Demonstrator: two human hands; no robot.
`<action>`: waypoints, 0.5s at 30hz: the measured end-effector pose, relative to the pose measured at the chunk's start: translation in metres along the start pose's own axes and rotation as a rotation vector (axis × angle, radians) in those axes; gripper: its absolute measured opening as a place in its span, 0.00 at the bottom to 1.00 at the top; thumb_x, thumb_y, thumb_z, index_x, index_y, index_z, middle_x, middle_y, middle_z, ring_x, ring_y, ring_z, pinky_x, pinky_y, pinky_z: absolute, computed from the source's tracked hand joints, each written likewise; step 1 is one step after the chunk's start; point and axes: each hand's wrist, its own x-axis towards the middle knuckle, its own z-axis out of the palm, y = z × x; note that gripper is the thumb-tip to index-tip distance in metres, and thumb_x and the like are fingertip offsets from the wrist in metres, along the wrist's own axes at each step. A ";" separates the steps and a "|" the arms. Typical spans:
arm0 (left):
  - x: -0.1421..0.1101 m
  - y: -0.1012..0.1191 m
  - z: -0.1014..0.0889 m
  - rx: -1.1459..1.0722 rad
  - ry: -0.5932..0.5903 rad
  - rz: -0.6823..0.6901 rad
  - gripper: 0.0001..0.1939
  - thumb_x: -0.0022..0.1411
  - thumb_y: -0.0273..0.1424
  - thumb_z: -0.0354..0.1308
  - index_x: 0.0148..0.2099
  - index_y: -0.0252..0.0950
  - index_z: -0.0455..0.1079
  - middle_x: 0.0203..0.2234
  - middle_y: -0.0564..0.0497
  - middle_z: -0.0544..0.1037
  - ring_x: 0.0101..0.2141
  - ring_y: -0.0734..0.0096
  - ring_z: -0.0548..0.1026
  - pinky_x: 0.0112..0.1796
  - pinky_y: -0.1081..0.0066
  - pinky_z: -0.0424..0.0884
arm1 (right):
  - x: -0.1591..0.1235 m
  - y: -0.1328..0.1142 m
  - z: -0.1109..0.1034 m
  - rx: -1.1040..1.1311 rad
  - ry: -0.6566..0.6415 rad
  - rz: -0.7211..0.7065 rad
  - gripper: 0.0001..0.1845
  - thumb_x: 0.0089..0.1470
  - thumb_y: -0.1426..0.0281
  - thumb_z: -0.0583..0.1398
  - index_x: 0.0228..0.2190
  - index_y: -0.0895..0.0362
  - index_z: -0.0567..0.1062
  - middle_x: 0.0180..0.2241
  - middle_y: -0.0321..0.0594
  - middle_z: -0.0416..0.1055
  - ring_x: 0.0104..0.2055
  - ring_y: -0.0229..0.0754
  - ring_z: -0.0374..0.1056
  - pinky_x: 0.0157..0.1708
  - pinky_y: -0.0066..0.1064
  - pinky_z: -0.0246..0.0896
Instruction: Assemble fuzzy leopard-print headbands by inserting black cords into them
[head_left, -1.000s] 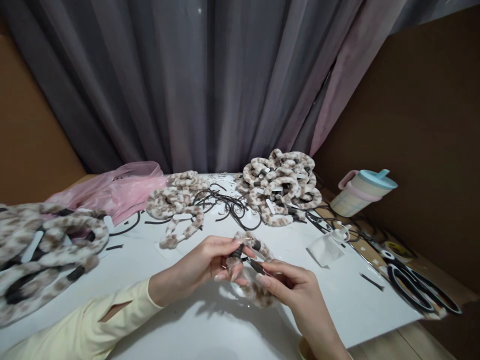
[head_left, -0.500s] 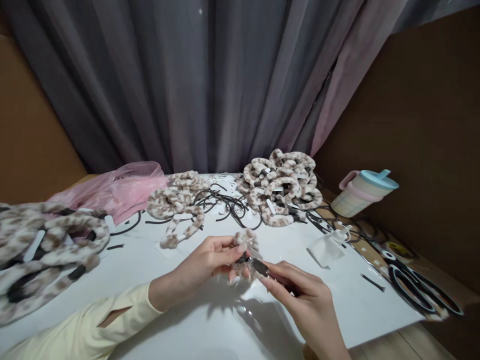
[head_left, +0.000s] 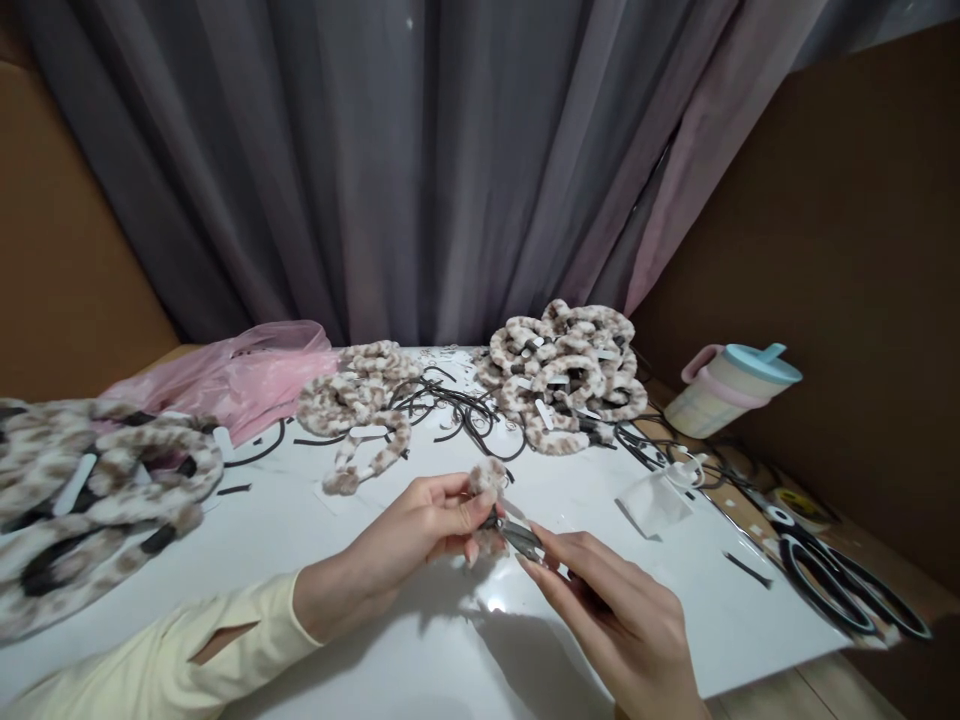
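My left hand (head_left: 409, 530) pinches a small fuzzy brown-and-white leopard-print hair loop (head_left: 487, 478) above the white tabletop (head_left: 390, 640). My right hand (head_left: 615, 620) is closed on a small dark metal tool (head_left: 516, 535), seemingly small snips, whose tip meets the loop at my left fingertips. Most of the loop is hidden behind my fingers.
Piles of matching fuzzy loops lie at the left (head_left: 82, 500), back centre (head_left: 352, 395) and back right (head_left: 566, 370). Loose black elastic cords (head_left: 457, 410) lie between them. Also here: a pink plastic bag (head_left: 240, 375), a lidded cup (head_left: 731, 385), large black scissors (head_left: 840, 585), a small clear bag (head_left: 652, 500).
The loop has been turned and bunched up in my left fingers, showing less of it. My right hand has shifted slightly right and lower with the tool.
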 end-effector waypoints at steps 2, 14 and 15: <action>-0.001 0.000 0.001 -0.011 0.005 -0.025 0.16 0.54 0.40 0.60 0.35 0.29 0.71 0.28 0.48 0.73 0.26 0.77 0.67 0.27 0.77 0.63 | 0.000 0.001 0.000 -0.029 0.002 -0.033 0.18 0.52 0.80 0.58 0.44 0.55 0.71 0.27 0.38 0.72 0.24 0.33 0.66 0.22 0.22 0.59; -0.001 0.004 0.005 0.172 0.085 0.051 0.17 0.55 0.41 0.59 0.35 0.30 0.72 0.25 0.48 0.76 0.27 0.69 0.74 0.34 0.72 0.66 | -0.003 0.006 -0.001 -0.243 -0.019 -0.156 0.21 0.54 0.78 0.57 0.50 0.56 0.66 0.28 0.38 0.74 0.26 0.34 0.70 0.23 0.23 0.60; -0.001 0.004 0.006 0.164 0.085 0.047 0.17 0.54 0.41 0.60 0.36 0.30 0.73 0.25 0.48 0.77 0.28 0.69 0.74 0.34 0.72 0.66 | -0.004 0.006 -0.001 -0.253 -0.021 -0.160 0.22 0.54 0.78 0.57 0.51 0.56 0.66 0.28 0.38 0.74 0.26 0.34 0.70 0.23 0.23 0.60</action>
